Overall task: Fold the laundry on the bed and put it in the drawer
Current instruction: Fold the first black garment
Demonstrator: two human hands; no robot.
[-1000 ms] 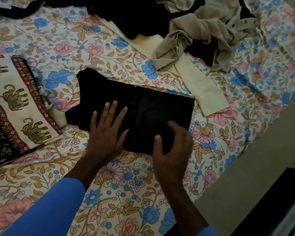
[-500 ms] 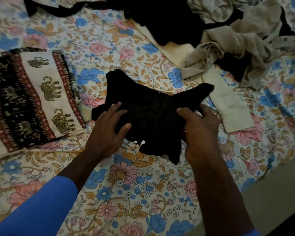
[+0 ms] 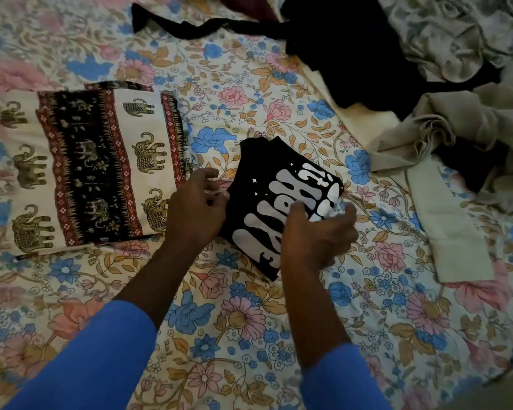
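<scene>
Elephant cloth (image 3: 101,170) beside folded black shirt (image 3: 261,202)

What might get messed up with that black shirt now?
The left hand and right hand seem to pinch only the edges of the folded shirt, so it may fall open if lifted that way. It also lies close to the folded elephant cloth; sliding it left might rumple that one.

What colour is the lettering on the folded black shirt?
White, with a few small white stars, across the black shirt. The head view shows it clearly.
</scene>
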